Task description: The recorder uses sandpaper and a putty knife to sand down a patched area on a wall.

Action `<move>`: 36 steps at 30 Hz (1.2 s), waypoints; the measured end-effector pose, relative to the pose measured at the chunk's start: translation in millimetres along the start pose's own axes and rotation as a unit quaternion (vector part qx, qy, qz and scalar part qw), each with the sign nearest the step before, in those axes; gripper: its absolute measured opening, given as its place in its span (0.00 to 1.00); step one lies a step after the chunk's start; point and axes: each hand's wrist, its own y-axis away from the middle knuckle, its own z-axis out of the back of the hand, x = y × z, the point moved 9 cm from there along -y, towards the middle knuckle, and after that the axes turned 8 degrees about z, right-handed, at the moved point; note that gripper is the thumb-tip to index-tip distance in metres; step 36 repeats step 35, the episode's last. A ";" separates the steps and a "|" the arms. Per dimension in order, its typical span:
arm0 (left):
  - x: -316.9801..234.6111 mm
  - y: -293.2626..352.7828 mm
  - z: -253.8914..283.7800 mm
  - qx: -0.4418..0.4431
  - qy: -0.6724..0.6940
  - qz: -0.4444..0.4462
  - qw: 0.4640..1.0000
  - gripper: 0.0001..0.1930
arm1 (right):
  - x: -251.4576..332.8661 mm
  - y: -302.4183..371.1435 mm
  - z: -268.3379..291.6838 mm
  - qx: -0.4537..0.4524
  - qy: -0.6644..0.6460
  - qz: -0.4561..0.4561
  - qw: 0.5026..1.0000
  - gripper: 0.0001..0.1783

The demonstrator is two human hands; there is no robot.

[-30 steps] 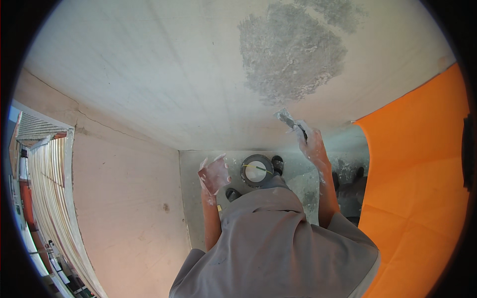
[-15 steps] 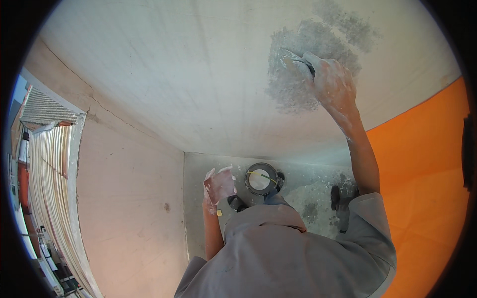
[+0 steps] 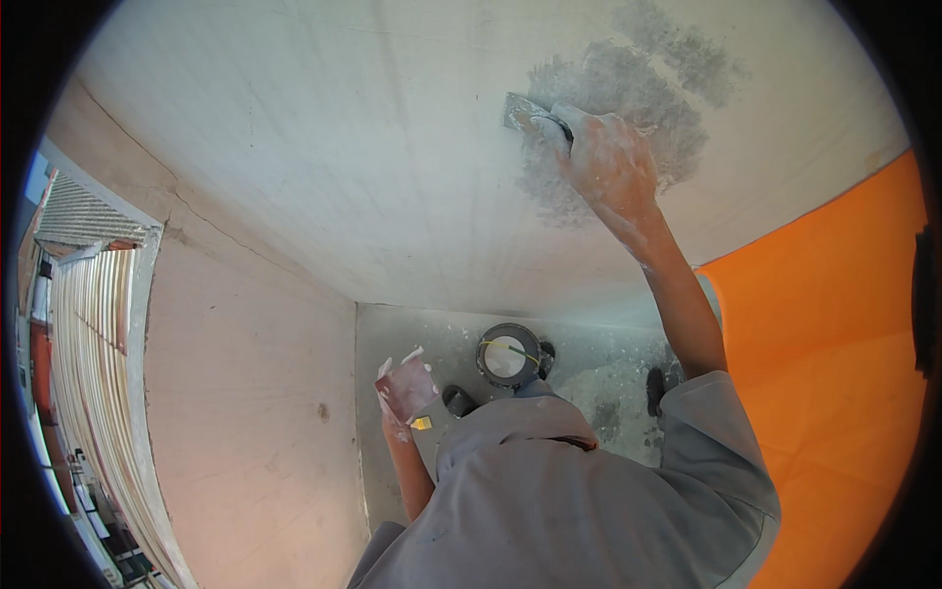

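Observation:
My right hand (image 3: pixel 610 162), dusted with white, is closed round the handle of a putty knife (image 3: pixel 522 110). The knife's blade lies at the pale wall (image 3: pixel 392 167), by the left edge of a rough grey patch (image 3: pixel 653 113). Lower down, my left hand (image 3: pixel 394 424) grips a thin square reddish-brown plate (image 3: pixel 406 391), with whitened fingertips showing round its edges. Part of the left hand is hidden by the plate.
On the spattered floor (image 3: pixel 589 378) a dark bucket (image 3: pixel 483 365) holds white material. A small yellow object (image 3: pixel 421 423) shows beside my left wrist. The pinkish side wall (image 3: pixel 255 393) stands left, an orange sheet (image 3: pixel 824 393) right. Corrugated panels (image 3: pixel 93 314) show far left.
My right hand has moved left along the wall with the putty knife, toward the grey patch's left edge. My left hand and plate appear slightly lower and further left.

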 end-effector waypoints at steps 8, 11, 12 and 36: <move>-18.7 -17.9 -22.8 0.015 -0.033 0.002 0.999 0.38 | 11.4 0.6 -14.2 0.001 -0.062 -0.065 0.996 0.13; -28.5 -26.5 -33.3 0.042 -0.012 0.005 0.999 0.37 | 40.3 8.5 -44.3 0.144 -0.194 -0.111 0.964 0.16; -24.8 -25.7 -49.2 0.079 -0.001 0.015 0.997 0.37 | 51.3 25.0 -47.2 0.142 -0.238 -0.139 0.951 0.16; -101.5 73.7 -570.9 0.154 -0.357 -0.921 0.012 0.23 | 78.7 420.1 -80.6 0.412 -0.361 -0.424 0.722 0.35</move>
